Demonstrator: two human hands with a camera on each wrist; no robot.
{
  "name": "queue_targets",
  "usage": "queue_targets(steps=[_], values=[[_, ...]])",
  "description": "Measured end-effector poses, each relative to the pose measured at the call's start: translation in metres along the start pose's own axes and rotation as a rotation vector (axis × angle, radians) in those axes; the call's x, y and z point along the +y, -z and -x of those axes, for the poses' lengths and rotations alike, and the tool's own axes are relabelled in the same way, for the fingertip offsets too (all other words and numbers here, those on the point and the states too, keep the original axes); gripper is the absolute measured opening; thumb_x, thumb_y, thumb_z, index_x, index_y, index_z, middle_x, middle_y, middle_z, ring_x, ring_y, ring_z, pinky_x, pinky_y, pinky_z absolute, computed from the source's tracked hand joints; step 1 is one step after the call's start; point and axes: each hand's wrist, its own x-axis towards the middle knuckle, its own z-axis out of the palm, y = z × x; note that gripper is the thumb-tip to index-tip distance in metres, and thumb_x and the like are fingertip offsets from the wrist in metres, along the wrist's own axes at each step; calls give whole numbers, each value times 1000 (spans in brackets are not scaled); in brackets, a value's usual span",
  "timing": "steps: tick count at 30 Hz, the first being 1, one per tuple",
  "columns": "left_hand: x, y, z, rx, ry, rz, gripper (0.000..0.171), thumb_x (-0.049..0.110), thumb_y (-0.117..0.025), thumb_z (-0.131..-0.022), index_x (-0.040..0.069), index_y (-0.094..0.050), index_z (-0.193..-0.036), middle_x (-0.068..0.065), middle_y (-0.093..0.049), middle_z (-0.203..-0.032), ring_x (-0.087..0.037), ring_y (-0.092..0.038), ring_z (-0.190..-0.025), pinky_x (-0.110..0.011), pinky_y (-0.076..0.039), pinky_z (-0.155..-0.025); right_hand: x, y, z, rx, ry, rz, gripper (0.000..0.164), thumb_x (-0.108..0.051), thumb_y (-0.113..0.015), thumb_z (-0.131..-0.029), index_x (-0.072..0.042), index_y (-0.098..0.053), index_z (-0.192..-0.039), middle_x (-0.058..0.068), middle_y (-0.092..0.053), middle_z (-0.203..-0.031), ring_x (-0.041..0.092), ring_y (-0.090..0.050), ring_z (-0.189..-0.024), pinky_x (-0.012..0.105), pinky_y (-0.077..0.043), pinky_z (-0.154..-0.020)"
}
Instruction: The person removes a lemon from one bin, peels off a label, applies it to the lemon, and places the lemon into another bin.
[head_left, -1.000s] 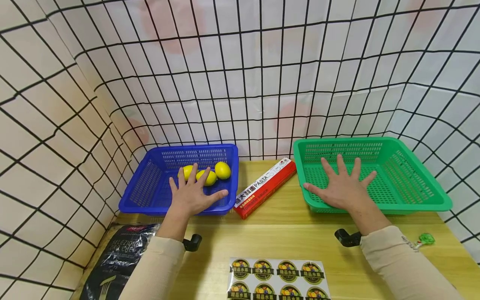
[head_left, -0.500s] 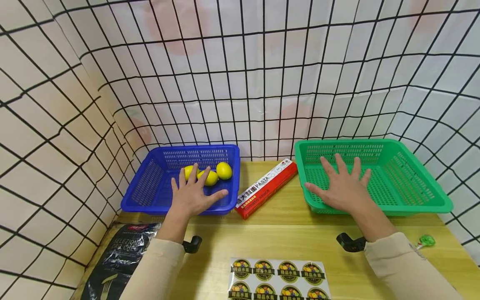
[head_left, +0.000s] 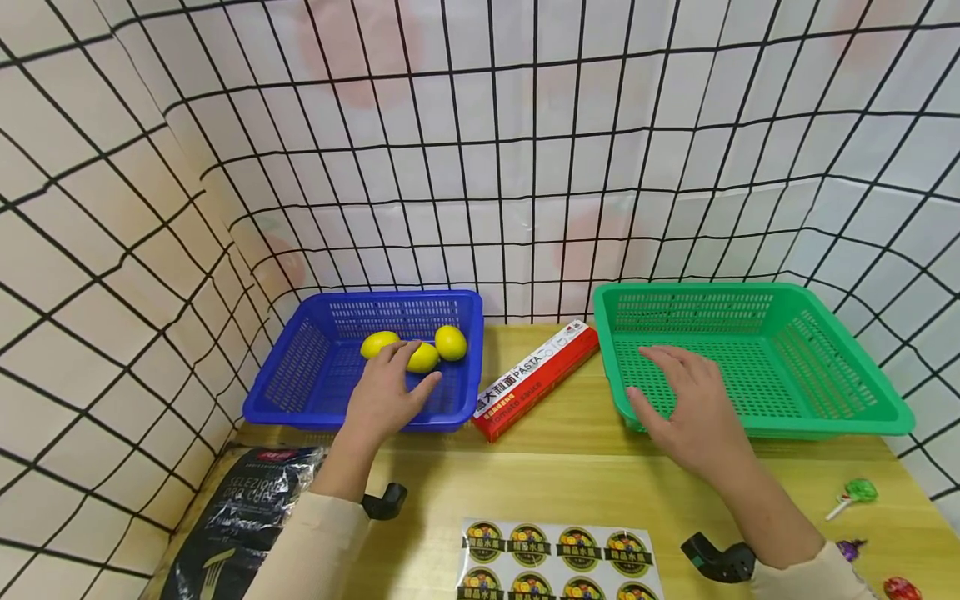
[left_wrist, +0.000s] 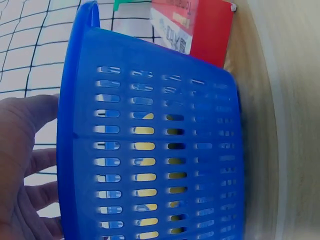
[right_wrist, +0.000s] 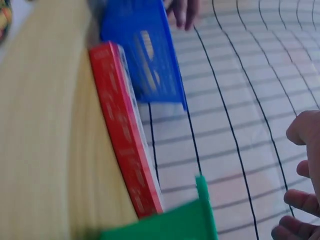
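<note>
In the head view my left hand point(head_left: 383, 393) hovers over the front of a blue basket point(head_left: 300, 417), its fingers loosely bent and holding nothing. Three lemons lie in that basket: one lemon point(head_left: 451, 342) at its right, another lemon point(head_left: 379, 342) further left, and a third lemon point(head_left: 424, 358) partly behind my fingers. My right hand point(head_left: 697, 412) is above the near left corner of a green basket point(head_left: 825, 425), fingers relaxed and nothing in them. The left wrist view shows the blue basket's slotted wall point(left_wrist: 150, 150), with yellow showing through the slots.
A red and white pasta box point(head_left: 536, 379) lies slantwise between the baskets. A black bag point(head_left: 243, 517) is at the left, a sticker sheet point(head_left: 558, 558) at the front. A green lollipop point(head_left: 860, 490) and wrapped candies point(head_left: 902, 588) lie at the right. Black wire mesh point(head_left: 532, 167) encloses the table.
Both hands were spread flat with fingers wide; now their fingers are drawn together and bent. My right hand has pulled back towards me, and more candies show at the right.
</note>
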Motion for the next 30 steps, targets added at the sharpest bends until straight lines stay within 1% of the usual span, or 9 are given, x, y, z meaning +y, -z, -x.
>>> queue_targets(steps=[2,4,9,12,15,18,23,26,30], values=[[-2,1,1,7,-6,6,66,49,-64,-97,12,-50,-150,-20,-50,-152,-43,-46,-141,-62,-42,-112,-7,-4,8,9,27,-25,52,-14,-77,-86,-4,-60,-134,24,-60,-130,46,-48,-124,65,-41,-99],[-4,2,1,-1,-5,8,65,47,-66,-97,12,-51,-149,-20,-51,-150,-43,-48,-139,-61,-44,-111,-15,-9,14,-19,43,-36,52,-14,-77,-86,-5,-60,-135,21,-60,-129,43,-50,-123,63,-43,-98],[-9,9,-4,-75,-2,-23,66,45,-66,-97,12,-49,-151,-21,-50,-152,-44,-51,-137,-62,-45,-109,-32,-19,24,-166,19,-38,55,-24,-75,-92,-8,-57,-140,15,-60,-132,38,-53,-125,62,-49,-100],[-9,19,-11,-97,-39,-60,64,44,-68,-96,11,-51,-149,-21,-53,-148,-44,-54,-134,-61,-47,-107,-39,-29,25,-226,2,-63,55,-27,-74,-93,-11,-55,-142,13,-62,-131,34,-56,-122,58,-52,-97],[-7,30,-19,-118,-91,-84,62,42,-70,-95,10,-54,-146,-21,-57,-143,-43,-57,-129,-60,-49,-105,-47,-42,25,-281,-14,-120,58,-30,-74,-94,-16,-52,-145,9,-63,-128,27,-60,-115,50,-56,-91],[-6,39,-31,-179,-123,-84,63,43,-71,-95,11,-54,-146,-19,-56,-144,-42,-55,-132,-59,-47,-108,-56,-55,22,-352,-57,-213,62,-35,-72,-95,-23,-47,-151,5,-63,-129,21,-61,-112,43,-57,-88],[-11,47,-51,-294,-132,-44,68,41,-76,-91,15,-52,-149,-18,-49,-152,-40,-48,-140,-60,-40,-115,-72,-75,10,-444,-156,-391,64,-39,-69,-97,-30,-42,-154,4,-62,-130,22,-61,-113,40,-58,-90],[-18,49,-62,-346,-142,-88,72,37,-80,-88,16,-51,-150,-20,-46,-154,-42,-45,-142,-61,-37,-117,-78,-89,0,-473,-219,-477,65,-37,-70,-97,-29,-42,-155,7,-63,-128,24,-62,-111,36,-58,-87],[-26,47,-73,-411,-147,-150,76,33,-83,-85,15,-50,-151,-22,-42,-157,-45,-41,-144,-63,-35,-117,-82,-111,-11,-492,-286,-537,66,-36,-70,-97,-27,-42,-155,10,-66,-124,24,-63,-106,32,-56,-82]])
